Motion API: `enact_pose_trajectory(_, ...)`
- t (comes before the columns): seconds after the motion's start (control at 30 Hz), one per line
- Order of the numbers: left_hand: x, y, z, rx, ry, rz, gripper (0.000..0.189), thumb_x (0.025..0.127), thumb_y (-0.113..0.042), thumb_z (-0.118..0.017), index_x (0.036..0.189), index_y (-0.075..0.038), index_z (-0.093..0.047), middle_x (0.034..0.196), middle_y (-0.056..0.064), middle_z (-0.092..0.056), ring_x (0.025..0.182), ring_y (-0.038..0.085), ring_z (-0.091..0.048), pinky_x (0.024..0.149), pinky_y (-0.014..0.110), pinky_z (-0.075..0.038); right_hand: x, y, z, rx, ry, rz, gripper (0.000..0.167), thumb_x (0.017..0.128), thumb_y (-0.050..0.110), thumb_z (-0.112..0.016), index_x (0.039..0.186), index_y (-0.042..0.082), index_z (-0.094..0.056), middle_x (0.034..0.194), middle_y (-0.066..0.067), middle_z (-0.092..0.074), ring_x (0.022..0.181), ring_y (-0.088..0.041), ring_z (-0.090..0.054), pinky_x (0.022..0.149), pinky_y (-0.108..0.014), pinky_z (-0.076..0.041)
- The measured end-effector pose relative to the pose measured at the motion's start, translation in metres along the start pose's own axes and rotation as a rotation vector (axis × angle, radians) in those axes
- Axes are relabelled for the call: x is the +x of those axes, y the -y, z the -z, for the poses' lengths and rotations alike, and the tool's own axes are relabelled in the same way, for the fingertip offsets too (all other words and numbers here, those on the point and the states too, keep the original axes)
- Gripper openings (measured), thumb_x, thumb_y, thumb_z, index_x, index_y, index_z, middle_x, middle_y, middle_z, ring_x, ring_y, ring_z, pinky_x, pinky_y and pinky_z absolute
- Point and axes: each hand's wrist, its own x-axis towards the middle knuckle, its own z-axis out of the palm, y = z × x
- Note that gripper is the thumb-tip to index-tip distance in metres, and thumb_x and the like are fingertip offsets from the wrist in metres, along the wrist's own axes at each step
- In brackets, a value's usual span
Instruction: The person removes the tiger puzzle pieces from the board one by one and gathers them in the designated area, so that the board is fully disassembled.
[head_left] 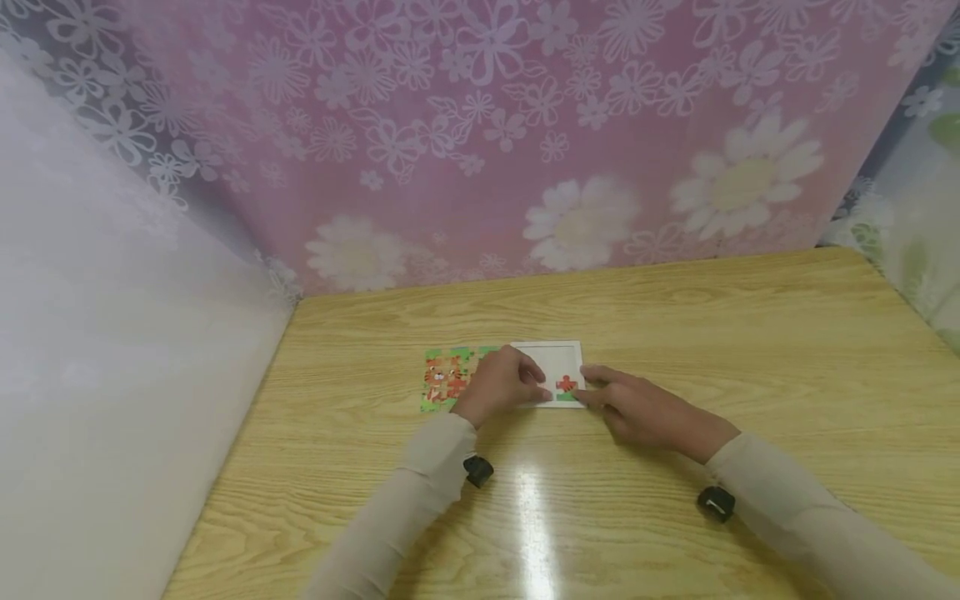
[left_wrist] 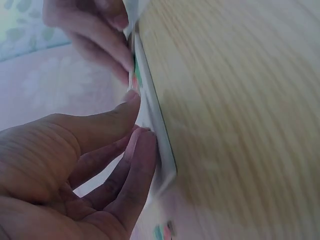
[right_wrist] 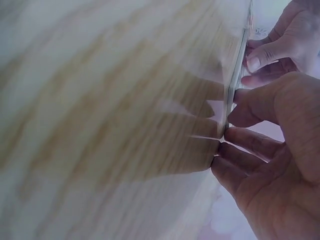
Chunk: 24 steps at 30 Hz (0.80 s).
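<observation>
A white puzzle tray lies flat on the table, with a red-and-green jigsaw piece in its near right corner. Over the tray's left part, my left hand has its fingers bent and its thumb near that piece. In the left wrist view, a gap shows between the left thumb and fingers, with nothing visible in it. My right hand holds the tray's right edge, the thumb by the piece and the fingers along the outer side. The right wrist view shows the right fingertips at the rim.
Left of the tray, joined puzzle pieces with an orange cartoon animal lie on the wooden table; my left hand partly hides them. A pink flowered backdrop stands behind the table, and a white panel is at its left.
</observation>
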Motion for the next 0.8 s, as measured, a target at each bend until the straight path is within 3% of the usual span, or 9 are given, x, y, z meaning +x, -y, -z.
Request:
enact_pose_trajectory(0.4, 0.007, -0.010, -0.015, 0.019, 0.007, -0.044, 0.020, 0.082, -0.020, -0.088, 0.097, -0.011, -0.078, 0.079, -0.006, -0.066, 0.072, 0.007, -0.060, 0.067, 0.024, -0.050, -0.001, -0.005, -0.003, -0.013, 0.008, -0.005, 0.040, 0.092, -0.010, -0.055, 0.128, -0.002, -0.068, 0.142, -0.030, -0.052, 0.125, -0.044, -0.057, 0.083, -0.041, -0.054)
enact_pose_trajectory(0.63, 0.007, -0.010, -0.016, 0.017, 0.001, -0.046, 0.019, 0.082, -0.020, -0.088, 0.095, -0.011, -0.076, 0.081, -0.007, -0.067, 0.073, 0.006, -0.060, 0.068, 0.023, -0.050, -0.001, -0.004, -0.001, 0.014, 0.010, 0.016, 0.038, 0.093, -0.009, -0.059, 0.129, -0.002, -0.068, 0.143, -0.032, -0.050, 0.126, -0.046, -0.055, 0.094, -0.053, -0.052)
enact_pose_trajectory(0.8, 0.008, -0.009, -0.017, 0.000, -0.012, -0.057, 0.021, 0.081, -0.019, -0.089, 0.094, -0.011, -0.075, 0.084, -0.007, -0.067, 0.076, 0.006, -0.061, 0.070, 0.024, -0.051, -0.002, -0.006, -0.002, 0.011, 0.001, 0.022, 0.034, 0.096, -0.005, -0.059, 0.129, -0.003, -0.067, 0.143, -0.032, -0.050, 0.126, -0.046, -0.055, 0.095, -0.053, -0.051)
